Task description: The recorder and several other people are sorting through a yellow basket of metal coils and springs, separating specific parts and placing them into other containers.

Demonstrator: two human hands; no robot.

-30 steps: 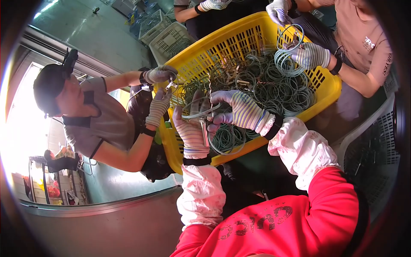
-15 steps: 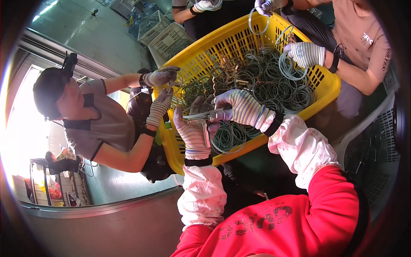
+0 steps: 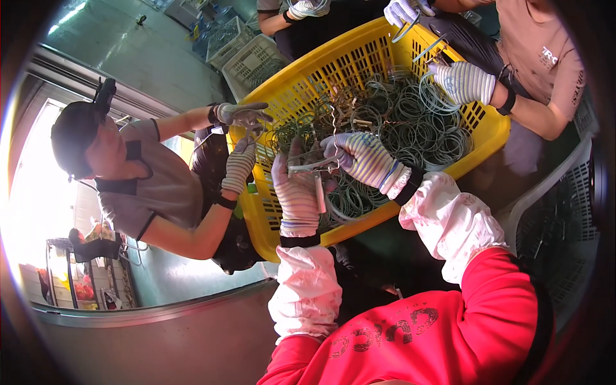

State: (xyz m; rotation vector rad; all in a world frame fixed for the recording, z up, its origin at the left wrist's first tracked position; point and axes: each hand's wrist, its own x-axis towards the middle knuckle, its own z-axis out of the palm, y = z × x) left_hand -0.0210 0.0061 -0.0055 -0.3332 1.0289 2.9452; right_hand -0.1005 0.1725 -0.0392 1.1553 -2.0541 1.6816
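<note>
My left hand (image 3: pixel 298 199), in a striped knit glove, is partly closed around a slim tool with a pale straight handle (image 3: pixel 320 192); the tool's kind is unclear. Its fingers also steady a pale wire ring (image 3: pixel 308 167). My right hand (image 3: pixel 371 160), gloved too, pinches at the ring's right end. A thin wavy copper-coloured wire (image 3: pixel 333 119) rises beside its fingertips. Both hands are over the near side of a yellow plastic basket (image 3: pixel 478 163), which holds many tangled greenish-grey wire rings (image 3: pixel 443 138). The fingertips' exact grip is partly hidden.
A seated person (image 3: pixel 157 186) at the left works with gloved hands at the basket's rim. Another person (image 3: pixel 536 77) at the far right handles wire rings, and a third's glove (image 3: pixel 308 8) shows at the top. Pale crates (image 3: pixel 253 61) stand behind; a grey crate (image 3: pixel 571 192) is at right.
My left hand has shifted slightly right and its fingers have lifted, while my right hand has moved a little right. The co-workers' hands have shifted slightly at the rim.
</note>
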